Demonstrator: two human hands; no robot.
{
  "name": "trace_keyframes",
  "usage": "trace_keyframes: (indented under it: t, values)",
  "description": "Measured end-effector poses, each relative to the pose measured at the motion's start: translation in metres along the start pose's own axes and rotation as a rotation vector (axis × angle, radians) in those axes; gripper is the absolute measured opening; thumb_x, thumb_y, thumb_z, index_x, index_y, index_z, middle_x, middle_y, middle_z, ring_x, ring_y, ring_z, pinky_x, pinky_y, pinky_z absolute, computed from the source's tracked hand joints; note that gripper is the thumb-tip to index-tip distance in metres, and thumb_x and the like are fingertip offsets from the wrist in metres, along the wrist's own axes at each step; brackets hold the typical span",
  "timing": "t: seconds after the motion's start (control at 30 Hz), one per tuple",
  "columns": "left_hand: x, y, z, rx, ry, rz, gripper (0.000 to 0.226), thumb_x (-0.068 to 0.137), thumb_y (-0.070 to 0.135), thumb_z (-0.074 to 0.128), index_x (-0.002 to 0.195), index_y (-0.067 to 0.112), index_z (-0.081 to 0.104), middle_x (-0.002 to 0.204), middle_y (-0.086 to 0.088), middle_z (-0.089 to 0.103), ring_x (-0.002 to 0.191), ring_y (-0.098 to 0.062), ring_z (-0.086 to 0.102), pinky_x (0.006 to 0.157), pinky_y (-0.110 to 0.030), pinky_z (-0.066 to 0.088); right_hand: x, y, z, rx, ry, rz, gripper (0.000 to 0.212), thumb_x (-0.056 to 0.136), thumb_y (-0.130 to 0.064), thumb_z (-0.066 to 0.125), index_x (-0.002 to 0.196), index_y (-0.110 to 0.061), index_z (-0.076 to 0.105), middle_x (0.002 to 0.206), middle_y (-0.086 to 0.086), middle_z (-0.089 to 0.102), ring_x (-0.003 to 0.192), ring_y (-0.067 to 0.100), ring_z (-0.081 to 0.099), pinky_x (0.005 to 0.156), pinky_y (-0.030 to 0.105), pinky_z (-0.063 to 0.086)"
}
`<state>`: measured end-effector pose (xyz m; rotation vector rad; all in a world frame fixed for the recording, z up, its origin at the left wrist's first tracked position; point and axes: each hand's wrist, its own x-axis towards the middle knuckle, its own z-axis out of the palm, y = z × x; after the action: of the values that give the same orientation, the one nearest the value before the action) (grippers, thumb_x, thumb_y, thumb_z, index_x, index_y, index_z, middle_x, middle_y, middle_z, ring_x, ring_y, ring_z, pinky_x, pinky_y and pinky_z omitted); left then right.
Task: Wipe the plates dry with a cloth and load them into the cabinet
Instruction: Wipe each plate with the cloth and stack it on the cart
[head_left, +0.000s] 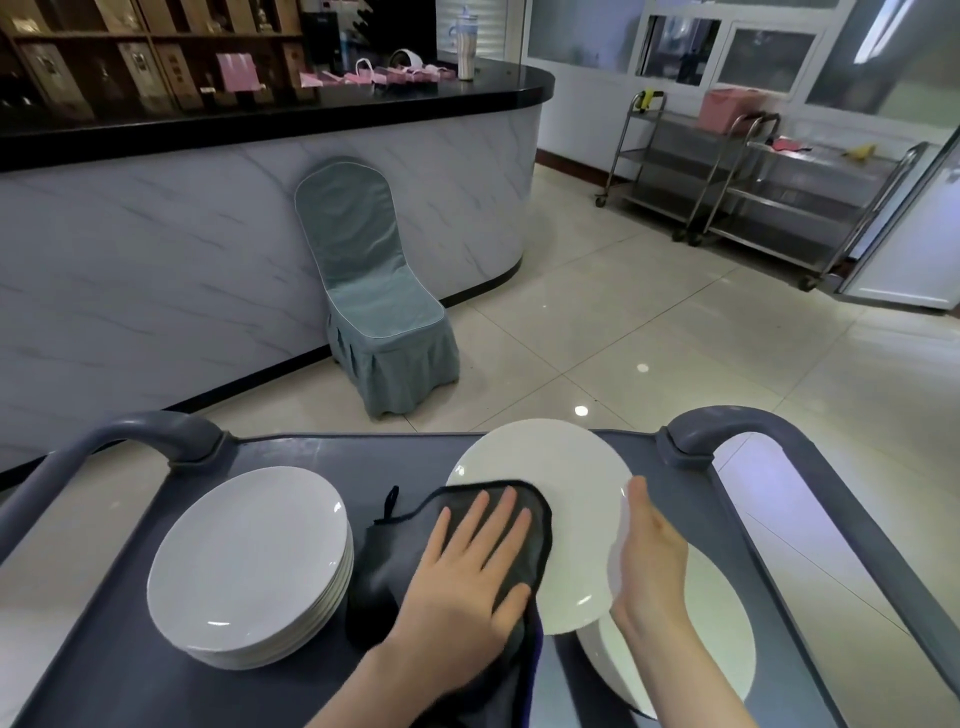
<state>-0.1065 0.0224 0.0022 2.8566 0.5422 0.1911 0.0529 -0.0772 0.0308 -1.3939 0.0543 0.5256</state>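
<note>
Pressing flat on the dark cloth (384, 571), your left hand (467, 571) has its fingers (506, 519) straight and slightly spread, holding the fabric against the left half of the white plate (571, 478). That plate is lifted and tilted above the grey service cart (363, 457). Your right hand (652, 556) grips the plate's right rim, thumb up along the front edge; its fingers are hidden behind the plate, so you cannot tell how they lie. Left of the plate, a stack of white plates (244, 561) sits on the cart, and the cloth's loose end hangs between them. Just below and right of the plate lies a second stack (701, 639). Beyond the plate, well apart, stands a teal-covered chair (374, 291).
</note>
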Motion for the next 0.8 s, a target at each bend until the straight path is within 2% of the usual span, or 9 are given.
trace_keyframes:
  t: [0.07, 0.13, 0.27, 0.37, 0.43, 0.5, 0.57, 0.67, 0.8]
  values:
    - [-0.011, 0.018, 0.006, -0.016, 0.018, 0.082, 0.063, 0.083, 0.040, 0.051, 0.144, 0.023, 0.051, 0.156, 0.002, 0.038, 0.143, -0.022, 0.038, 0.105, -0.057, 0.043, -0.003, 0.005, 0.002, -0.022, 0.033, 0.026, 0.033, 0.097, -0.041, 0.056, 0.086, -0.014, 0.071, 0.072, -0.010, 0.075, 0.059, 0.007, 0.069, 0.058, 0.027, 0.050]
    - [-0.009, 0.030, 0.014, -0.010, 0.051, 0.172, 0.062, 0.085, 0.041, 0.053, 0.145, 0.024, 0.050, 0.157, 0.004, 0.037, 0.144, -0.020, 0.036, 0.107, -0.057, 0.040, -0.011, 0.013, 0.008, -0.027, 0.046, 0.058, 0.035, 0.097, -0.042, 0.057, 0.091, -0.012, 0.072, 0.078, -0.005, 0.077, 0.069, 0.012, 0.072, 0.064, 0.031, 0.051]
    - [0.031, 0.019, 0.001, 0.053, 0.032, 0.111, 0.061, 0.098, 0.045, 0.029, 0.156, 0.028, 0.024, 0.165, 0.010, 0.009, 0.152, -0.015, 0.007, 0.120, -0.053, 0.018, -0.028, 0.028, 0.018, 0.027, 0.006, 0.103, 0.034, 0.099, -0.040, 0.057, 0.093, -0.012, 0.075, 0.090, 0.001, 0.078, 0.085, 0.014, 0.070, 0.076, 0.031, 0.053]
    - [0.052, -0.010, -0.010, 0.030, 0.005, 0.006, 0.065, 0.098, 0.054, 0.012, 0.157, 0.035, -0.006, 0.160, 0.019, -0.024, 0.147, -0.006, -0.025, 0.123, -0.041, -0.008, -0.029, 0.025, 0.020, -0.026, -0.013, 0.054, 0.035, 0.100, -0.040, 0.056, 0.081, -0.013, 0.069, 0.072, -0.011, 0.072, 0.066, -0.001, 0.064, 0.057, 0.015, 0.048]
    - [0.050, -0.026, -0.013, 0.053, 0.005, -0.037, 0.065, 0.097, 0.058, 0.009, 0.154, 0.036, -0.013, 0.159, 0.019, -0.026, 0.145, -0.003, -0.029, 0.122, -0.039, -0.012, -0.023, 0.015, 0.016, -0.027, -0.004, 0.030, 0.036, 0.100, -0.037, 0.057, 0.077, -0.011, 0.065, 0.059, -0.013, 0.067, 0.052, 0.000, 0.062, 0.046, 0.012, 0.046]
    - [0.037, -0.033, -0.010, 0.064, -0.015, -0.043, 0.067, 0.095, 0.060, 0.008, 0.153, 0.036, -0.015, 0.159, 0.018, -0.025, 0.145, -0.004, -0.029, 0.122, -0.039, -0.013, -0.016, 0.004, 0.011, -0.004, 0.013, -0.002, 0.035, 0.099, -0.037, 0.059, 0.076, -0.011, 0.063, 0.062, -0.008, 0.067, 0.055, 0.006, 0.063, 0.049, 0.016, 0.050]
    - [0.018, -0.029, -0.002, 0.069, -0.003, -0.043, 0.068, 0.095, 0.055, 0.019, 0.156, 0.032, 0.001, 0.163, 0.013, -0.011, 0.151, -0.010, -0.015, 0.122, -0.046, -0.008, -0.011, -0.004, 0.006, 0.032, 0.034, -0.042, 0.032, 0.099, -0.036, 0.058, 0.078, -0.011, 0.062, 0.070, -0.006, 0.068, 0.063, 0.011, 0.064, 0.059, 0.022, 0.054]
    - [-0.007, -0.001, 0.008, 0.037, 0.084, 0.041, 0.063, 0.089, 0.039, 0.043, 0.149, 0.019, 0.042, 0.159, 0.001, 0.030, 0.147, -0.026, 0.028, 0.112, -0.057, 0.017, -0.010, -0.007, 0.006, 0.067, 0.051, -0.040, 0.034, 0.099, -0.036, 0.057, 0.082, -0.009, 0.066, 0.079, -0.010, 0.075, 0.069, 0.009, 0.070, 0.064, 0.023, 0.053]
    - [-0.003, 0.031, 0.020, 0.005, 0.168, 0.194, 0.060, 0.090, 0.034, 0.046, 0.148, 0.019, 0.044, 0.159, 0.001, 0.032, 0.147, -0.023, 0.030, 0.112, -0.055, 0.028, -0.025, 0.011, 0.011, 0.039, 0.054, 0.010, 0.033, 0.099, -0.041, 0.056, 0.088, -0.016, 0.074, 0.083, -0.005, 0.078, 0.069, 0.003, 0.072, 0.062, 0.022, 0.051]
